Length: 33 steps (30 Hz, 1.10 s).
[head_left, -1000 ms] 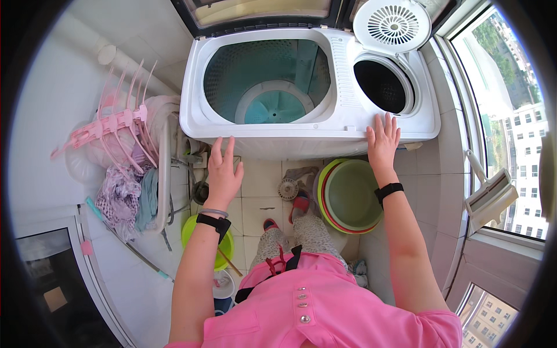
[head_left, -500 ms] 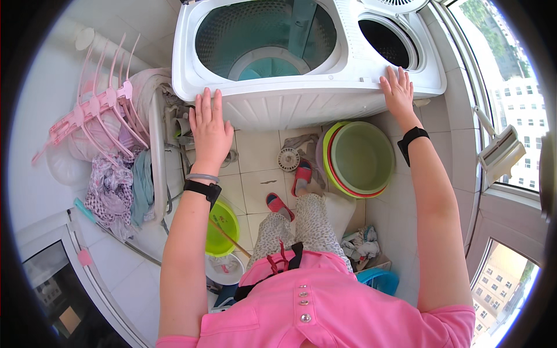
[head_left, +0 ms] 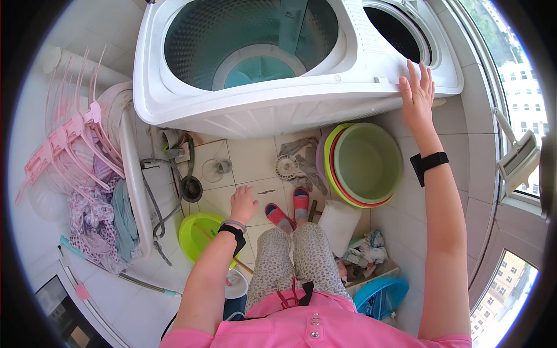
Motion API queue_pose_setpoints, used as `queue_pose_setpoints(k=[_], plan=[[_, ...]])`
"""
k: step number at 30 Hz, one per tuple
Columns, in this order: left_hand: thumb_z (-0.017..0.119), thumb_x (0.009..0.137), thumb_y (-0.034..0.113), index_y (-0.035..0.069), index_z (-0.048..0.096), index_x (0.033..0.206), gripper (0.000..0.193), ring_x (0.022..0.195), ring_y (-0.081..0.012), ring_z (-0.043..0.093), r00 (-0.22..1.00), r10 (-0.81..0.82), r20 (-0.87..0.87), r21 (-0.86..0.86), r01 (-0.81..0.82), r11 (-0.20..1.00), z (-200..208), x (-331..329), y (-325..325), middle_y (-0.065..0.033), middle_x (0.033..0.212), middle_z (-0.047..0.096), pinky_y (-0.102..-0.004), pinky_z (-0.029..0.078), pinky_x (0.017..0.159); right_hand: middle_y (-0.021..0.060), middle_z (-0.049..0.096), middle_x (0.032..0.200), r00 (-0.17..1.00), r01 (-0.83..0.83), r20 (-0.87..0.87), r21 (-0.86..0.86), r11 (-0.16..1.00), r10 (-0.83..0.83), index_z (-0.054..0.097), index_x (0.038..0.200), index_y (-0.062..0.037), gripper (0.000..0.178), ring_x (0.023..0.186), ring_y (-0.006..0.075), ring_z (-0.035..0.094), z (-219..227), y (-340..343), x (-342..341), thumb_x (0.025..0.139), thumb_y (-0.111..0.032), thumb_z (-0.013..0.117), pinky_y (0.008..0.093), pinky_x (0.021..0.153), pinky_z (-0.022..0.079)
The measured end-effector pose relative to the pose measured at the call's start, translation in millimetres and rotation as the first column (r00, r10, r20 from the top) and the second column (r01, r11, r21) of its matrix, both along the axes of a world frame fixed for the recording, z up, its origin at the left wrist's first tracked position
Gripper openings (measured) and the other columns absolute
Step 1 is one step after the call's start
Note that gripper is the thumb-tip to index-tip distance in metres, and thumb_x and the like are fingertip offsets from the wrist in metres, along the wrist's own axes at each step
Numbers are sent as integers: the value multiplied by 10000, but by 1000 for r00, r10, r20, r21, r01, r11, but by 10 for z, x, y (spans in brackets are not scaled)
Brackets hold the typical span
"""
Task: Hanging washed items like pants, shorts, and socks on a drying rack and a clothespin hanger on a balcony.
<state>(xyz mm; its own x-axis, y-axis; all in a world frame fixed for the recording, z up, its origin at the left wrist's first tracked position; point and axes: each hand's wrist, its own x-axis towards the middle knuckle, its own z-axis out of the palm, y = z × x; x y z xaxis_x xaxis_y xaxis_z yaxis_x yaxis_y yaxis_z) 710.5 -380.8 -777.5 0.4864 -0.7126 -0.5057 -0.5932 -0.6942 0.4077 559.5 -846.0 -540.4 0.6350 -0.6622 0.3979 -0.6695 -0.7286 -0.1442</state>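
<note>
A white twin-tub washing machine stands in front of me with both tubs uncovered. Its large wash tub is on the left, and the smaller dark spin tub is on the right. My right hand rests open against the front rim beside the spin tub, fingers stretched out. Away from the machine, my left hand hangs low over the floor, holding nothing, its fingers a little bent but apart. The bright green basin is the nearest thing to it.
Stacked basins stand under the machine's right side. Pink hangers and clothes crowd the left. A grey hose, a round drain cover and a grey cloth lie on the floor. A blue basin sits at lower right.
My left hand has left the machine's front rim and dropped down toward me. My right hand stays on the rim. The machine looks closer and turned as my view shifted.
</note>
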Motion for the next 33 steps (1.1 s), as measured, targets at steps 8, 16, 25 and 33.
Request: queue_pose_setpoints(k=[8,16,25,33], plan=[[534,842,196,54,598,1117,316,929,-336,632,836,378,-398,149,-348,926,-2091,-439,44,-191,980,664,-396,490,833,169,345,1447,969,-218,70,-200,955,236,448,1374,-135,572,1394,327,220,-127,-114,-144,979,-522,303,445,1134,155],[530,834,185,30,573,1160,364,967,-345,625,862,322,-392,157,-282,946,-3353,-858,-326,-216,992,658,-404,484,860,226,398,1366,830,-344,406,-165,924,382,523,1138,-25,301,1302,388,360,-1354,1175,-251,837,-33,533,488,1088,264],[530,844,172,-45,410,1314,531,924,-364,636,713,630,-306,194,-602,775,-4466,-788,-570,-253,978,652,-428,505,785,127,582,1134,905,-380,237,824,421,352,614,1031,-73,241,1145,341,512,-3446,2554,-1108,793,-39,607,467,979,385],[522,923,165,19,533,1108,236,646,-154,587,270,756,-597,359,-753,552,-4529,-685,-904,-113,866,632,-266,480,537,142,610,1058,918,-268,128,898,350,374,604,1040,-48,192,1031,330,555,-3781,2618,-1246,854,-79,572,422,899,426]])
